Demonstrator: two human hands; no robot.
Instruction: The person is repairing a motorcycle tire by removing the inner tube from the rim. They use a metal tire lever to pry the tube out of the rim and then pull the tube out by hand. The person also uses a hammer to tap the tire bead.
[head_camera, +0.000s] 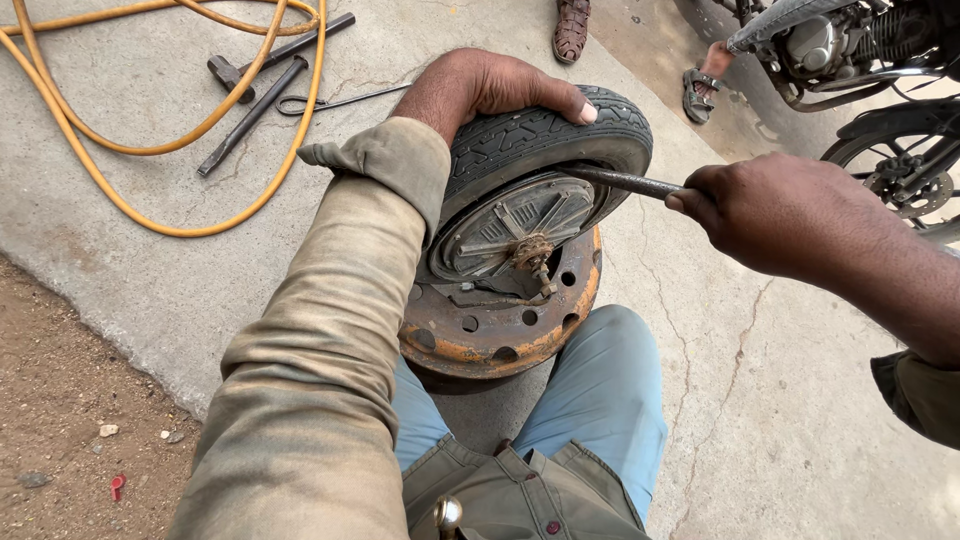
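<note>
- The left hand (480, 88) lay over the top of a small motorcycle tyre (545, 135), palm down and fingers curled around the tread, thumb stretched along it, pinning the wheel in place.
- The right hand (775, 210) was closed in a fist around the shaft of a dark tyre lever (620, 181), whose tip sat wedged between the tyre's bead and the wheel rim (515, 230).
- The wheel rested tilted on a rusty orange steel rim (490, 335) used as a stand, just in front of the person's knees in blue trousers (600, 400), on a concrete floor (760, 400).
- Judging by the bead, the tyre appeared still largely seated on its wheel; only the stretch at the lever looked pried, so most of the levering seemed left to do.
- Well apart to the left lay a hammer (275, 55) and a metal bar (250, 118) inside the loops of an orange hose (150, 150).
- A parked motorcycle (860, 50) stood at upper right, with someone's sandalled feet (572, 28) near it.
</note>
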